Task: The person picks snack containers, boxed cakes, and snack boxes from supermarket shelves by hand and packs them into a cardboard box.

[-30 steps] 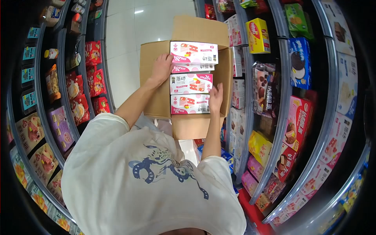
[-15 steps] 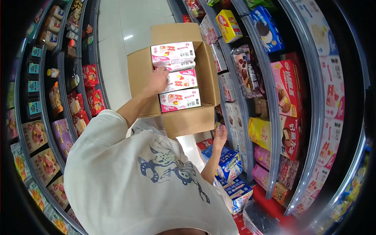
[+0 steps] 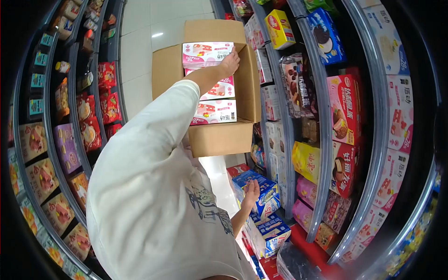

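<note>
An open cardboard carton [image 3: 220, 140] holds several pink-and-white cake boxes in a column. My left hand [image 3: 230, 63] lies at the right end of the top cake box [image 3: 205, 50], its fingers curled over that end, while my forearm crosses and partly hides the boxes below. The lowest cake box [image 3: 215, 112] lies flat near the carton's lower flap. Away from the carton, my right hand [image 3: 252, 191] hangs over blue-and-white packs [image 3: 263, 196], fingers loosely apart and nothing seen in it.
Shelves with packaged snacks line both sides, including red boxes [image 3: 342, 109], a blue pack [image 3: 325, 37] and a yellow bag [image 3: 306, 161] on the right. Purple packs [image 3: 68, 148] stand on the left shelf. Tiled floor [image 3: 161, 18] shows beyond the carton.
My left hand has moved from the carton's left side across to the top box's right end. My right hand left the carton's right side and moved down. The view has turned somewhat.
</note>
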`<state>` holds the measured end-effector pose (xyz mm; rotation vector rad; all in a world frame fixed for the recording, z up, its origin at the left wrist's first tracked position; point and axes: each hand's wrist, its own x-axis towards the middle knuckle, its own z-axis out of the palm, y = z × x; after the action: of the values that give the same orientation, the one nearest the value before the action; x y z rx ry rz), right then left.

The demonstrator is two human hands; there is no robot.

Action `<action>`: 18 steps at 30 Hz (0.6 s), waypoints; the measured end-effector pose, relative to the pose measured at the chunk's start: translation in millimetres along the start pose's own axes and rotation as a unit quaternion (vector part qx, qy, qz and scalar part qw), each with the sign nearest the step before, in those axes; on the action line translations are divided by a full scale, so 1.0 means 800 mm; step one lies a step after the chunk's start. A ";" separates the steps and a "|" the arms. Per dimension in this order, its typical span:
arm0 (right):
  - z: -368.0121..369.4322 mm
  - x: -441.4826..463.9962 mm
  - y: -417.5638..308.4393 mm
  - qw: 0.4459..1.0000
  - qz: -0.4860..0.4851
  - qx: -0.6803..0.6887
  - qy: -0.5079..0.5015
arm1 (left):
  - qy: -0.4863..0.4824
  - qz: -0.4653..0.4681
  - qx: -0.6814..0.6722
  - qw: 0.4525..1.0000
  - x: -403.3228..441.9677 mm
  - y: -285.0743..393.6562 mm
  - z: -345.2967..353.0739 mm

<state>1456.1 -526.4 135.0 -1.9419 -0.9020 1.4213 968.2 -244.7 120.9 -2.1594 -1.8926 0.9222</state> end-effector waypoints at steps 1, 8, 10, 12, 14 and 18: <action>-0.001 -0.004 0.003 1.000 0.012 0.021 0.001 | 0.002 0.001 -0.002 1.000 0.002 0.000 0.006; 0.001 0.002 0.017 0.997 0.028 0.067 -0.016 | 0.042 0.005 -0.022 0.999 -0.014 -0.001 0.002; 0.006 0.007 0.010 0.997 0.026 0.065 -0.019 | 0.159 -0.017 -0.088 0.983 -0.007 0.025 0.036; 0.017 0.001 0.001 0.997 0.032 0.067 -0.031 | 0.199 0.034 -0.177 0.963 -0.053 0.043 0.014; 0.023 0.006 0.003 0.996 0.025 0.069 -0.047 | 0.271 0.053 -0.301 0.913 -0.113 0.084 0.000; 0.037 0.033 0.025 0.993 0.030 0.060 -0.095 | 0.341 0.046 -0.498 0.796 -0.282 0.188 -0.014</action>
<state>1437.1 -516.2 96.3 -1.7810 -0.8277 1.6788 1095.8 -483.1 139.5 -2.4734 -2.0123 -1.0448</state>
